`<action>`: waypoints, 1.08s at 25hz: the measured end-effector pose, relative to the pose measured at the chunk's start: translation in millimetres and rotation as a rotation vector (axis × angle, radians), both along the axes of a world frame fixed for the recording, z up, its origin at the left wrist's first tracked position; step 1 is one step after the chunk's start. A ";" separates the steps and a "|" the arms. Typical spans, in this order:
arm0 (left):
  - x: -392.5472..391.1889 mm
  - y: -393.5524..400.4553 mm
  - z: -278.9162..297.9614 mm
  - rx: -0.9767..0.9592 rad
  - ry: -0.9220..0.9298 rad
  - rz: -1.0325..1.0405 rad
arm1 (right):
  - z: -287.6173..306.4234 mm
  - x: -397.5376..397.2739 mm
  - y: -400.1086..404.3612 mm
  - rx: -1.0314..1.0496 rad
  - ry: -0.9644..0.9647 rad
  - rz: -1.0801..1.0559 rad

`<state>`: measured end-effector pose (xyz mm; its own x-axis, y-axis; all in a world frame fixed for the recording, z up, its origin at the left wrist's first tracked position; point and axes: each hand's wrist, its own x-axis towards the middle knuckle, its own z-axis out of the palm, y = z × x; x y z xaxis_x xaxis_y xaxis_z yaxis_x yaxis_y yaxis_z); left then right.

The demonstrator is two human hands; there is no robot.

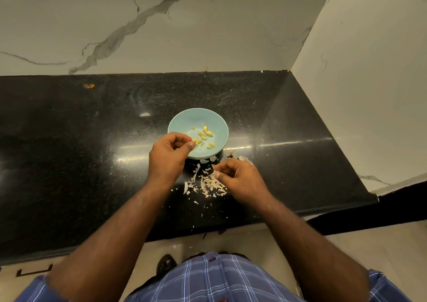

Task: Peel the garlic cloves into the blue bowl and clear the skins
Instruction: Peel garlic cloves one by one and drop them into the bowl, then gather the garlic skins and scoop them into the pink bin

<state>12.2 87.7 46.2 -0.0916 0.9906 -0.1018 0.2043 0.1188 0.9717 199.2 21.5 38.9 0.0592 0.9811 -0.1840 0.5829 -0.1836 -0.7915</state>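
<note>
- Your left hand [169,152] hovers over the near-left rim of the blue bowl [217,122], fingers curled with thumb meeting fingertips. It looks like a pinch on something small, maybe a clove about to drop, but what sits between the fingertips is too small to make out.
- Your right hand [238,177] hangs just over the skins, fingers loosely curled toward the thumb. It may hold a scrap of peel; you cannot tell from this view.
- The bowl stands on the black countertop [69,163], about midway between the back wall and the front edge and toward the right corner. Several peeled garlic cloves [205,135] lie in its bottom.
- The skins [208,184] lie scattered on the countertop between the bowl and the front edge, some touching the bowl's near rim, with stray flakes close to the front edge.
- Peeling looks nearly done; clearing the skins has not begun.
- Risks from here:
  - A release too near the rim could send a clove onto the countertop rather than into the bowl.
  - The skins are light, so a quick sweep could push flakes over the front edge; a few bits already show on the floor [182,246].
  - Gathering skins against the bowl could nudge it or flick peel in among the cloves.
</note>
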 end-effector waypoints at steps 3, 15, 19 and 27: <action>1.5 9.4 -0.9 -0.035 0.118 -0.029 | -3.3 2.0 -2.4 -0.024 0.014 0.000; 5.6 -0.9 -15.4 -0.204 -0.188 0.106 | -26.8 20.4 -0.1 0.025 -0.011 -0.113; 6.2 5.3 -14.7 -0.216 -0.264 0.029 | -28.2 33.5 11.4 0.117 -0.103 -0.193; -2.0 1.9 -32.9 -0.096 0.131 -0.017 | -54.3 36.3 24.3 0.055 -0.298 -0.114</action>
